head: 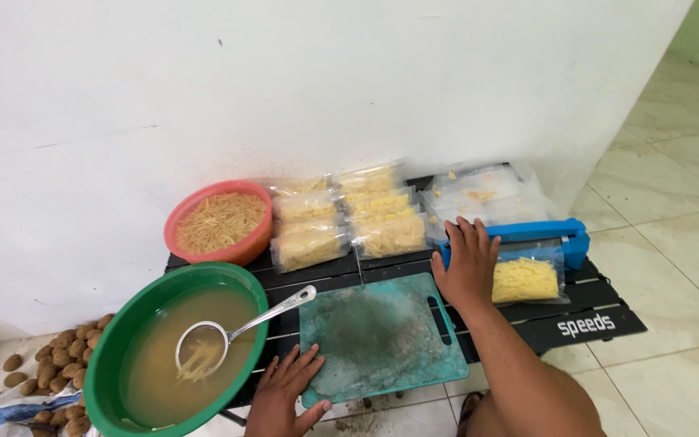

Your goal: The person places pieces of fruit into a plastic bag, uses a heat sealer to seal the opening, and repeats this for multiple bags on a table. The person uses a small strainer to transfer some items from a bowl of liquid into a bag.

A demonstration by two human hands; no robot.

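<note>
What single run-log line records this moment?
left hand: flat on cutting board | right hand: pressing blue heat sealer | bag of potato strips: in sealer | green basin: strainer inside

At the lower middle of the frame, a teal cutting board (378,336) is marked by a dark grey worn patch. At the lower left, a green basin (123,340) is filled with cloudy brownish water. A salmon-pink bowl (240,247) of pale yellow strips is seen at centre left. A blue sealer (540,235) is set on the black slatted table (584,320). Clear bags (349,218) are filled with yellow strips. Brown potatoes (58,364) are piled at the far left.
</note>
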